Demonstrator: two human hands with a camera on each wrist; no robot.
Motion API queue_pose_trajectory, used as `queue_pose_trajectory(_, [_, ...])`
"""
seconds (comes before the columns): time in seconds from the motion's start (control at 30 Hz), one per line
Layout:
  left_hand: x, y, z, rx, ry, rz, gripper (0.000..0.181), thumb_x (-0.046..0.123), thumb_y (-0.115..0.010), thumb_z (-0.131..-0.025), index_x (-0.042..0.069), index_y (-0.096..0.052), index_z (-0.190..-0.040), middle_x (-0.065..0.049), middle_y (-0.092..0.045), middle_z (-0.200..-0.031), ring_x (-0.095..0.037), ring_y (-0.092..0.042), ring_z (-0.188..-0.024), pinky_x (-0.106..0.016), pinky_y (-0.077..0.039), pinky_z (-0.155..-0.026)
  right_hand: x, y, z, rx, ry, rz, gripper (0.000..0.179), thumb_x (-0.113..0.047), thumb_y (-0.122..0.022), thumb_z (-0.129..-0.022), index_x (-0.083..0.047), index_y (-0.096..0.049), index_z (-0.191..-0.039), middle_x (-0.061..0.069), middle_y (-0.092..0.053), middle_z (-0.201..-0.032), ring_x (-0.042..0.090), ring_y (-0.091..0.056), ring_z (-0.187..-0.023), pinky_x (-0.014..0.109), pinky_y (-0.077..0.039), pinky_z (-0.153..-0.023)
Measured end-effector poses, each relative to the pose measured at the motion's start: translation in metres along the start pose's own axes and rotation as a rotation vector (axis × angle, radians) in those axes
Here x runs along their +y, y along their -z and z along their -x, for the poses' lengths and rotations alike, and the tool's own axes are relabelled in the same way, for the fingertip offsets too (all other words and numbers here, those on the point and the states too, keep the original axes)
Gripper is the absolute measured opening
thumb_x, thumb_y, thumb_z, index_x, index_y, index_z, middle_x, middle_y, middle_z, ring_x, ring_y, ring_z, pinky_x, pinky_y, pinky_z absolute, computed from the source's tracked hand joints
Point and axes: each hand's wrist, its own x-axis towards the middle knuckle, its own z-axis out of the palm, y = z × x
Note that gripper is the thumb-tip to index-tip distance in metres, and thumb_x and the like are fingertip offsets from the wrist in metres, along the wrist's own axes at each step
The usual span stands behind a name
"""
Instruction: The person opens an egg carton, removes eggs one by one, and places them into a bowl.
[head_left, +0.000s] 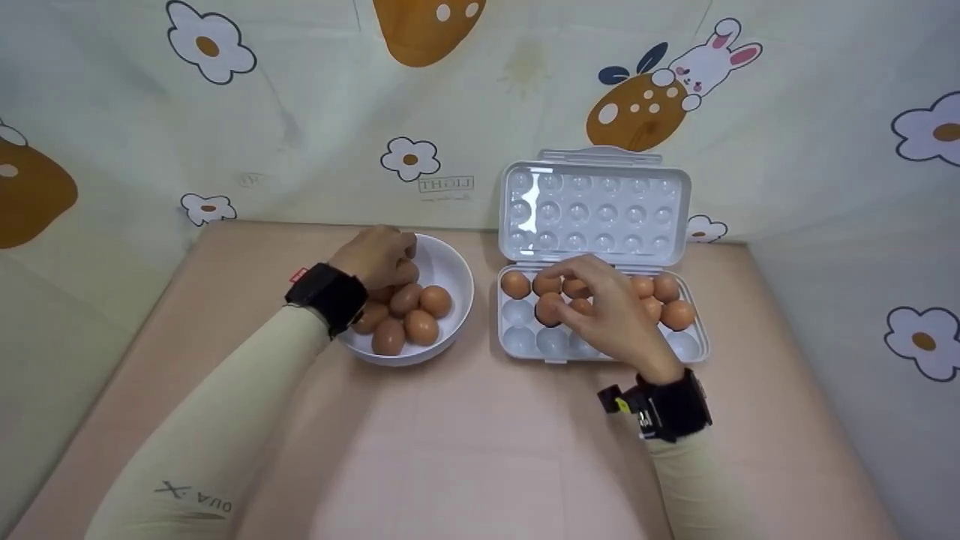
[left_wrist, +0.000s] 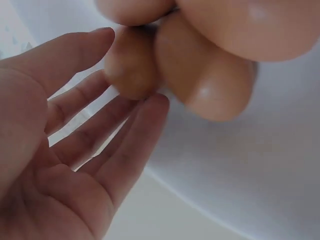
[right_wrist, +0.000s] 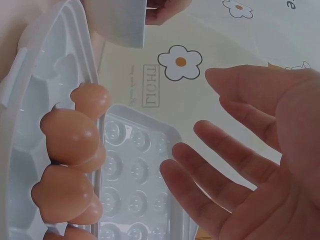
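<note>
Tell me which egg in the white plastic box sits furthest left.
The rounded brown egg in the white plastic box, far left corner: the leftmost column's only egg.

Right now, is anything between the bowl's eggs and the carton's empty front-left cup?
Only the bowl's rim and the carton's left edge; the lid stands open behind, the right hand hovers farther right.

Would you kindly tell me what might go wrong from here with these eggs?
The loose eggs in the bowl touch one another, so the left hand in among them could make them roll and crack.
The right hand hovers open over the seated eggs in the carton, and might knock one from its place.
The lid stands raised behind; a bump could perhaps swing it down onto the right hand.
</note>
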Motion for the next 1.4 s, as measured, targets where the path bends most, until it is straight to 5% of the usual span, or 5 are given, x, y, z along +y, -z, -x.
queue_pose_trajectory(0.43, [0.036,0.003,0.03,0.148,-0.142,0.023,0.038,0.019,-0.079,-0.095,0.012,-0.068,-0.131,-0.007,-0.064,-0.123,-0.029,-0.06,-0.115,-0.045,-0.051,-0.104,0.012,-0.005,0.001,-0.017,0.019,0.243,0.037,-0.003,-0.087,-0.085,-0.01,-0.075,-0.12,0.009,-0.071,-0.117,0.025,-0.063,-0.108,0.037,-0.057,-0.091])
queue_pose_trajectory(0.63, [0.05,-0.008,0.045,0.177,-0.191,0.071,0.041,0.023,-0.08,-0.096,0.015,-0.066,-0.134,-0.005,-0.062,-0.132,-0.027,-0.058,-0.118,-0.043,-0.049,-0.11,0.015,-0.008,0.001,-0.054,-0.038,0.26,0.036,-0.003,-0.088,-0.083,-0.007,-0.077,-0.117,0.011,-0.07,-0.117,0.024,-0.061,-0.107,0.039,-0.055,-0.091])
queue_pose_trajectory(0.83, [0.066,-0.024,0.053,0.209,-0.212,0.045,0.047,0.027,-0.083,-0.094,0.019,-0.066,-0.137,-0.003,-0.064,-0.134,-0.023,-0.061,-0.113,-0.049,-0.051,-0.101,0.023,-0.01,0.002,-0.077,-0.052,0.271,0.045,-0.004,-0.089,-0.082,-0.01,-0.077,-0.125,0.01,-0.069,-0.12,0.027,-0.059,-0.109,0.042,-0.05,-0.097])
queue_pose_trajectory(1.07, [0.072,-0.045,0.059,0.309,-0.334,0.005,0.05,0.027,-0.085,-0.092,0.02,-0.066,-0.138,-0.002,-0.065,-0.137,-0.022,-0.06,-0.126,-0.042,-0.05,-0.108,0.031,-0.016,0.001,-0.101,-0.079,0.3,0.05,-0.003,-0.089,-0.082,-0.01,-0.075,-0.13,0.011,-0.067,-0.125,0.033,-0.057,-0.113,0.05,-0.048,-0.102])
queue_pose_trajectory(1.4, [0.073,-0.066,0.059,0.35,-0.368,0.012,0.052,0.027,-0.087,-0.089,0.022,-0.067,-0.136,0.004,-0.066,-0.131,-0.02,-0.063,-0.12,-0.038,-0.053,-0.102,0.039,-0.022,0.001,-0.105,0.028,0.303,0.048,0.005,-0.081,-0.079,-0.008,-0.074,-0.124,0.014,-0.068,-0.11,0.031,-0.06,-0.101,0.046,-0.053,-0.09])
